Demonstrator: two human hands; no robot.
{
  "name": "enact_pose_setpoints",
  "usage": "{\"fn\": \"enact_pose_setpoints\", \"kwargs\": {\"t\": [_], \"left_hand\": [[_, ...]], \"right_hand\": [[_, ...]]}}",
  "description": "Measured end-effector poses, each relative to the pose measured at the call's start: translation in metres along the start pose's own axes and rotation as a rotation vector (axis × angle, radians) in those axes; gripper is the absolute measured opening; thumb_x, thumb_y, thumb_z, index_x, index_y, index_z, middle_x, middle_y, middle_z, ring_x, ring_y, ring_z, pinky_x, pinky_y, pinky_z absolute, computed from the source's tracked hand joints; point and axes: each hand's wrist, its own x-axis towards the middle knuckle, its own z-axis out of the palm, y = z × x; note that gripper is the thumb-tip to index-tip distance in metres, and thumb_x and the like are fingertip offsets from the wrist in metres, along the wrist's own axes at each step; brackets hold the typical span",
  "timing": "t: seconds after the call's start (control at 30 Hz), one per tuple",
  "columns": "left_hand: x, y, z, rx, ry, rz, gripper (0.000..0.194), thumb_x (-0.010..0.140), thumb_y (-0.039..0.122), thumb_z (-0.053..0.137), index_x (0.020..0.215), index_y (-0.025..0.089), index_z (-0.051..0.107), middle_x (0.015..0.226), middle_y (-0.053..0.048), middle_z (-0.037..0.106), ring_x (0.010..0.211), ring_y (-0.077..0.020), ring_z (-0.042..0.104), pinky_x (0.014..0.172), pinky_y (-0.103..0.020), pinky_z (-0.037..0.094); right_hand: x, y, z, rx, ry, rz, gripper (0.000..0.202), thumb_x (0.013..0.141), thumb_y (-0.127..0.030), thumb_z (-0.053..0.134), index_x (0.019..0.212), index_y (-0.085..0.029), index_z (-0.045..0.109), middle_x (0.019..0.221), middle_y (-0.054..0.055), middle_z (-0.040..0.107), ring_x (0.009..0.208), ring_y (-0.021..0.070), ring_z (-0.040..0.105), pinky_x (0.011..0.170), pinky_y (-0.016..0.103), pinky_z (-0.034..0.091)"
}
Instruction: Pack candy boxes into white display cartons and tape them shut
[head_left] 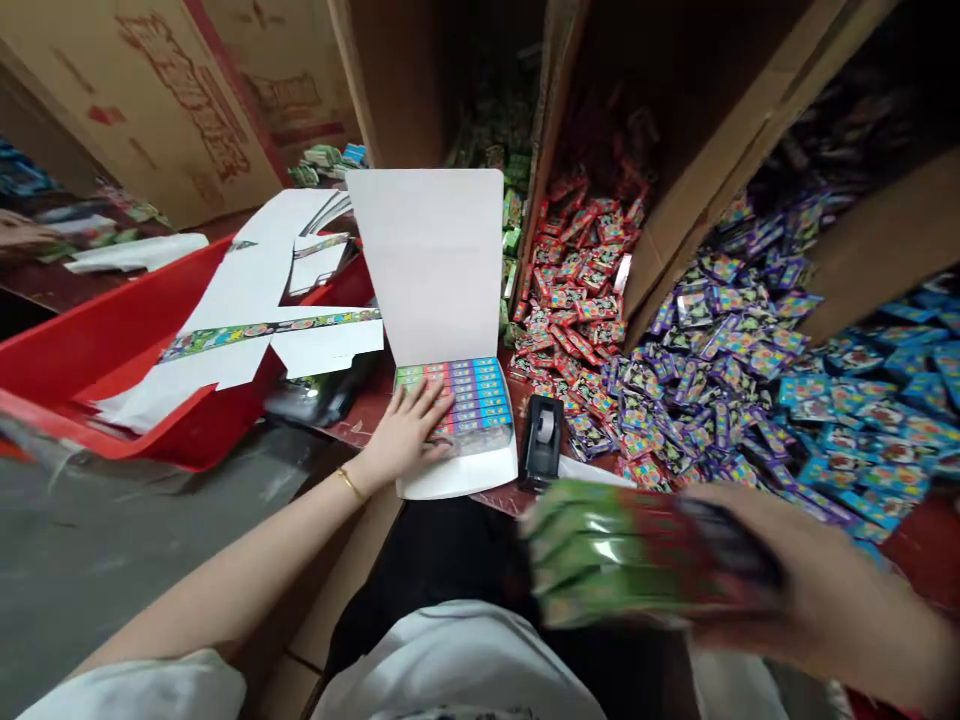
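An open white display box sits in front of me, its lid standing upright. Rows of small wrapped candy packs in green, red, purple and blue fill much of it. My left hand rests with fingers spread on the left side of these rows. On the right, my right hand is closed around a stack of candy packs, green at the near end, then red and a dark colour. Motion blurs this hand and its stack, which are apart from the box.
A black tape dispenser stands right of the box. Beyond it lie heaps of red packs, purple packs and blue packs between cardboard dividers. Flat white box blanks lie over a red tray at left.
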Motion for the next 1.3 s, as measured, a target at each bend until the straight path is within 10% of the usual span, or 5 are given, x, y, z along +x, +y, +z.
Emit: {"fn": "enact_pose_setpoints", "kwargs": {"t": [0.23, 0.5, 0.67, 1.07, 1.3], "left_hand": [[-0.019, -0.021, 0.002, -0.104, 0.035, 0.063, 0.066, 0.089, 0.045, 0.052, 0.146, 0.023, 0.029, 0.155, -0.007, 0.022, 0.143, -0.0284, 0.019, 0.117, -0.05, 0.015], [-0.008, -0.081, -0.017, -0.699, -0.093, 0.237, 0.052, 0.087, 0.048, 0.055, 0.133, 0.026, 0.051, 0.151, -0.004, 0.033, 0.142, -0.0238, 0.023, 0.117, -0.044, 0.022], [-0.018, -0.065, -0.047, -1.016, -0.203, 0.141, 0.04, 0.091, 0.041, 0.051, 0.126, 0.023, 0.058, 0.139, -0.005, 0.052, 0.136, -0.0201, 0.036, 0.114, -0.041, 0.03], [-0.049, -0.026, -0.04, -0.329, 0.053, 0.135, 0.04, 0.095, 0.039, 0.042, 0.127, 0.02, 0.056, 0.106, -0.011, 0.063, 0.097, -0.0217, 0.057, 0.086, -0.037, 0.048], [-0.027, 0.004, -0.036, -0.216, 0.164, 0.054, 0.034, 0.096, 0.029, 0.038, 0.113, 0.013, 0.063, 0.092, -0.01, 0.061, 0.085, -0.0226, 0.056, 0.076, -0.036, 0.049]], "right_hand": [[0.11, -0.128, 0.122, -0.153, -0.404, -0.533, 0.07, 0.056, -0.064, 0.078, 0.103, -0.017, 0.056, 0.098, 0.009, 0.065, 0.09, 0.0284, 0.06, 0.081, 0.041, 0.046], [0.134, -0.104, 0.178, -0.317, -0.176, -0.406, 0.086, 0.052, -0.048, 0.087, 0.122, -0.012, 0.052, 0.114, 0.016, 0.061, 0.106, 0.0335, 0.056, 0.091, 0.046, 0.045], [0.118, -0.099, 0.199, -0.461, -0.023, -0.605, 0.054, 0.074, -0.027, 0.077, 0.122, -0.013, 0.055, 0.128, 0.017, 0.055, 0.115, 0.032, 0.051, 0.097, 0.046, 0.042], [0.054, -0.06, 0.079, -0.06, 0.393, -0.305, 0.013, 0.082, -0.016, 0.062, 0.094, -0.022, 0.061, 0.094, 0.003, 0.068, 0.088, 0.0192, 0.065, 0.079, 0.033, 0.051], [0.022, -0.037, 0.071, 0.042, 0.645, -0.07, 0.015, 0.075, -0.021, 0.072, 0.087, -0.021, 0.063, 0.085, 0.002, 0.068, 0.076, 0.0191, 0.065, 0.074, 0.033, 0.055]]}}
